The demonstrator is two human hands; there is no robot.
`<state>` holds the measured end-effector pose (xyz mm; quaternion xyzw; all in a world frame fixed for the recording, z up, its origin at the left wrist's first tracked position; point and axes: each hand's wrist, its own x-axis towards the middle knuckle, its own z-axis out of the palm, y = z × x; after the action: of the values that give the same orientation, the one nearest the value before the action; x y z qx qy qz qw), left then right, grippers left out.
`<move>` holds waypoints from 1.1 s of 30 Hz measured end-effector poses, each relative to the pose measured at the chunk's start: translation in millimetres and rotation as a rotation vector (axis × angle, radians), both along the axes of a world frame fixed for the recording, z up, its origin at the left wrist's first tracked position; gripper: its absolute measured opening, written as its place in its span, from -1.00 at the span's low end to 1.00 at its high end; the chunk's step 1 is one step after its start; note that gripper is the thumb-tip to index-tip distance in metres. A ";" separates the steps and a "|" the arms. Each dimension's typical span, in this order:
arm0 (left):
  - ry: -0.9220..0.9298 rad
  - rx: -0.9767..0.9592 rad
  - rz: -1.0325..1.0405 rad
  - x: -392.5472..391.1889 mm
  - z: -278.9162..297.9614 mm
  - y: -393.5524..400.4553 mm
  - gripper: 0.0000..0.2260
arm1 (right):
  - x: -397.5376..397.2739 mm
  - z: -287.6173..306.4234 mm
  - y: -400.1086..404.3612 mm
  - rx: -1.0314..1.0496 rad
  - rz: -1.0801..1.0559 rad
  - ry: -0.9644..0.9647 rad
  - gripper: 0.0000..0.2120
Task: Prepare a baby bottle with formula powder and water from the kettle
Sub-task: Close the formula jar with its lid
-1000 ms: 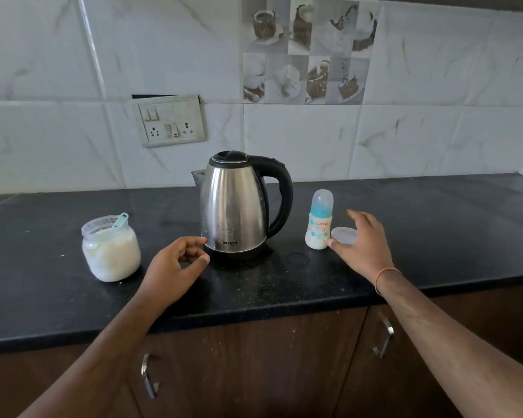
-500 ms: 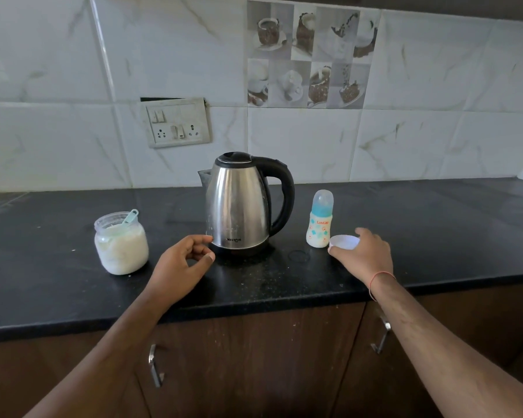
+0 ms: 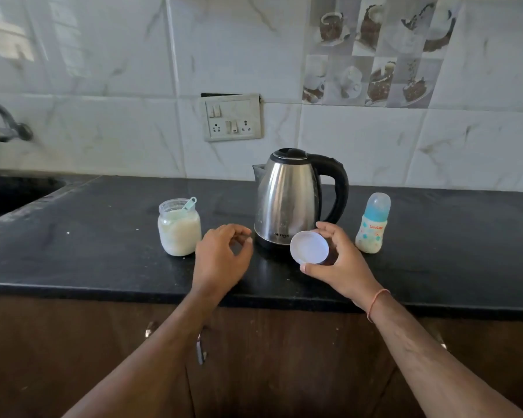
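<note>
Right hand point(image 3: 341, 260) pinching white lid point(image 3: 309, 247) in front of kettle point(image 3: 287, 200). Left hand point(image 3: 221, 257) loosely curled, holding nothing, between open powder jar point(image 3: 179, 230) and kettle. Bottle point(image 3: 373, 224) capped, upright, right of kettle on counter point(image 3: 103, 236).

kettle point(image 3: 287, 200): silver steel, black handle and lid
bottle point(image 3: 373, 227): white, coloured spots, blue cap
jar point(image 3: 179, 230): clear, white powder
lid point(image 3: 309, 247): white
counter point(image 3: 103, 245): black
tiles point(image 3: 103, 70): white marble veining

Switch panel point(image 3: 232, 118) on tiled wall point(image 3: 103, 86); tap point(image 3: 3, 122) far left
</note>
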<state>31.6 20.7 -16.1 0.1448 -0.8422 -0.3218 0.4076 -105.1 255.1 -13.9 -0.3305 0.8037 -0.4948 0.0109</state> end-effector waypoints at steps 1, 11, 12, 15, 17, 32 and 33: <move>0.059 -0.014 0.081 1.8 -0.3 0.3 -0.83 | -1.8 -0.3 -3.4 0.002 0.012 0.011 -0.10; 0.291 0.279 0.493 14.1 7.1 -17.0 -0.31 | -10.6 -10.7 -2.4 -0.087 0.031 0.021 -0.13; 0.280 0.312 0.515 14.7 7.0 -25.3 -0.18 | -10.7 -11.2 -2.6 -0.098 0.040 0.016 -0.12; 0.161 0.469 0.505 16.7 6.1 -57.2 0.21 | -11.9 -12.3 -3.6 -0.099 0.049 0.024 -0.11; 0.077 0.576 0.428 17.2 6.6 -72.9 0.32 | -12.9 -11.9 -3.7 -0.110 0.052 0.015 -0.12; -0.156 0.312 0.000 26.5 3.9 -19.6 -0.06 | -10.7 -11.6 -2.3 -0.183 0.037 0.039 -0.17; -0.185 0.298 -0.040 25.2 3.6 -13.0 -0.05 | -9.7 -11.7 -1.5 -0.179 0.038 0.045 -0.16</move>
<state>56.8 7.7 -12.5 0.2156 -0.8218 -0.4366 0.2958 -114.8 253.6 -25.6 -0.3565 0.7498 -0.5567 -0.0273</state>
